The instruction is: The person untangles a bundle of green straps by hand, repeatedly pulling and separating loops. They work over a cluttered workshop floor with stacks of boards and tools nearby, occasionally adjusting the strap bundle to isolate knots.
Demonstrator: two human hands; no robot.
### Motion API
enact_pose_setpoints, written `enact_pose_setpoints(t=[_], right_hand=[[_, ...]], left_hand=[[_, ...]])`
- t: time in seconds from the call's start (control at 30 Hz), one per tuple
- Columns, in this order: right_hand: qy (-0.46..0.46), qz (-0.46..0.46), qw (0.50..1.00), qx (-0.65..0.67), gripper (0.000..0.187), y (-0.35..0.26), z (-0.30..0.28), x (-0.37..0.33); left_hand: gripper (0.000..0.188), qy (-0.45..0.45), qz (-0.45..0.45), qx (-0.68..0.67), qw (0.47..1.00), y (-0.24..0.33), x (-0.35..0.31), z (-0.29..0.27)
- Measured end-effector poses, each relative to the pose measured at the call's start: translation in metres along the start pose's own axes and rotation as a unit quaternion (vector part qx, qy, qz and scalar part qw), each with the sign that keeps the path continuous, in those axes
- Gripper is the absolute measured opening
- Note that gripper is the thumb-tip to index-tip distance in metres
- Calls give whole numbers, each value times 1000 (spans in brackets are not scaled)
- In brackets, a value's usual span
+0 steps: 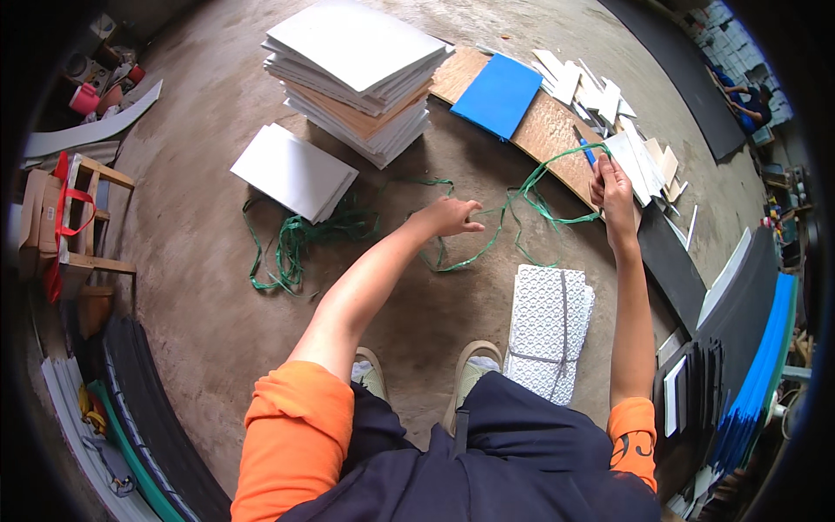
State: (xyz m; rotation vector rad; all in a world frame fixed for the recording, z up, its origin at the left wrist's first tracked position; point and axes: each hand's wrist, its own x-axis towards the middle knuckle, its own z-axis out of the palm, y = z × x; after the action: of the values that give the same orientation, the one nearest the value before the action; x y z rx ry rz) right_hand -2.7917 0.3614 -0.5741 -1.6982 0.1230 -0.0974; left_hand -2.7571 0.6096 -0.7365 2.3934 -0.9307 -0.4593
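Observation:
Green plastic twine (532,193) runs in a loose loop across the middle. Its upper end meets my right hand (614,187), whose fingers are pinched closed on it. A small blue-handled tool (587,151) shows just beside those fingertips; I cannot tell if the hand touches it. My left hand (448,217) reaches out over the floor with thumb and fingers apart, near a thin strand of the twine. More twine lies in a tangled heap (300,239) beside a short stack of white sheets (294,170). A bundle of white patterned sheets (548,326), tied with dark cord, lies near my feet.
A tall stack of white sheets (357,43) stands ahead. A long brown board (544,130) carries a blue sheet (497,96); white offcuts (600,91) lie beyond it. Sheets lean along both sides. A wooden stool (100,213) stands left. Another person (750,106) is far right.

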Motion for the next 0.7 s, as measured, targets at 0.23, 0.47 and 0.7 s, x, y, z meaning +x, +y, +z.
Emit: enact_pose_setpoints(t=[0.23,0.47,0.7], right_hand=[[72,40,834,-546,42,66,-24,10],[-186,-228,794,-532,86,72,106,0],[-296,-27,916,-268,23,93,125,24]], left_hand=[[30,111,14,-143,983,11,-4,-26],[30,103,76,-135,983,10,-51,-68],[34,153,-103,-133,974,-34,-103,-102]])
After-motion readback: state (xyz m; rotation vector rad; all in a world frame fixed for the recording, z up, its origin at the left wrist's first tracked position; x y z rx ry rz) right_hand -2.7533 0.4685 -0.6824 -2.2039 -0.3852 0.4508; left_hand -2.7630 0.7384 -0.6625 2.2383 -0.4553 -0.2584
